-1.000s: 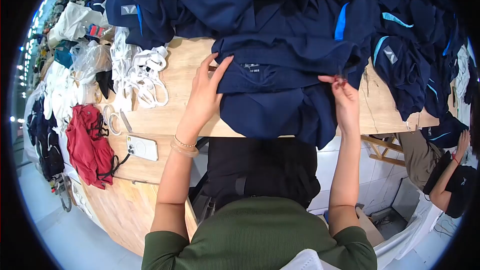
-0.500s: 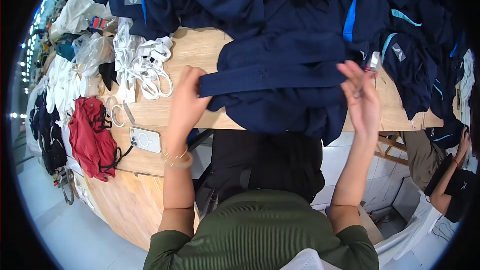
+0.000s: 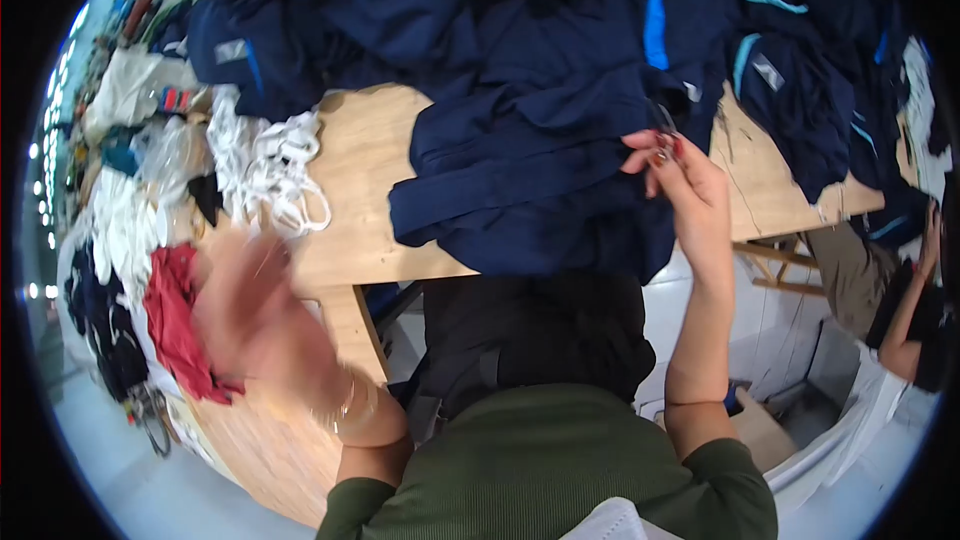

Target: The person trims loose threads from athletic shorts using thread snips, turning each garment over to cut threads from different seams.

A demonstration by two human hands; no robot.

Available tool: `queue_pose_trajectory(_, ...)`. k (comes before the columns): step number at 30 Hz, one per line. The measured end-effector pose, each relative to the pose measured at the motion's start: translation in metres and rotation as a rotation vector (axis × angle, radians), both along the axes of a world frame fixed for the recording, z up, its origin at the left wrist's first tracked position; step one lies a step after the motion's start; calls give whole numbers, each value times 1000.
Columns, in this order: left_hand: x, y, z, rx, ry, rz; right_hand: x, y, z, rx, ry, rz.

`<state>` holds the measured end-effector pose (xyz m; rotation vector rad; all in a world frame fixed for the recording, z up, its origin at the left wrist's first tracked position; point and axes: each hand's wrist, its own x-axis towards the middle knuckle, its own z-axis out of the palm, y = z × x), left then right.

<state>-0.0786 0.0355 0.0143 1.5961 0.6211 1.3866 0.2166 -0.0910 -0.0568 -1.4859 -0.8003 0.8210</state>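
Note:
A navy garment (image 3: 540,225) lies bunched at the table's front edge, its waistband strip (image 3: 470,195) running across the top. My right hand (image 3: 690,180) is over the garment's right end, fingers closed around a small pair of metal thread snips (image 3: 666,122) that is partly hidden by the fingers. My left hand (image 3: 265,315) is off the garment, above the table's left part beside a red garment (image 3: 172,310). Motion smears its fingers, so I cannot see whether it holds anything.
More navy garments with blue trim (image 3: 400,30) pile up at the back and right (image 3: 800,120). White straps (image 3: 285,175), plastic bags (image 3: 170,155) and white cloth (image 3: 120,215) lie at the left. A co-worker's arm (image 3: 908,315) shows at the far right.
My left hand has let go of the waistband and moved left and down, over where the phone lay in sight. The waistband's left end has dropped. My right hand has shifted slightly left in view.

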Motion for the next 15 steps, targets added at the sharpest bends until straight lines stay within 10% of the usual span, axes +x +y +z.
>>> queue_pose_trajectory(1, -10, -21, 13, 16, -495, 41, -3, 3, -2, 10, 12, -7)
queue_pose_trajectory(4, 23, -44, 84, 173, -906, -661, -9, 10, -3, 51, 28, -19)
queue_pose_trajectory(6, 59, -50, 92, 387, -726, -502, -12, 11, -2, 90, 36, -10)
queue_pose_trajectory(15, 69, -55, 90, -83, -886, -1041, -6, -6, -4, 101, 76, -34)
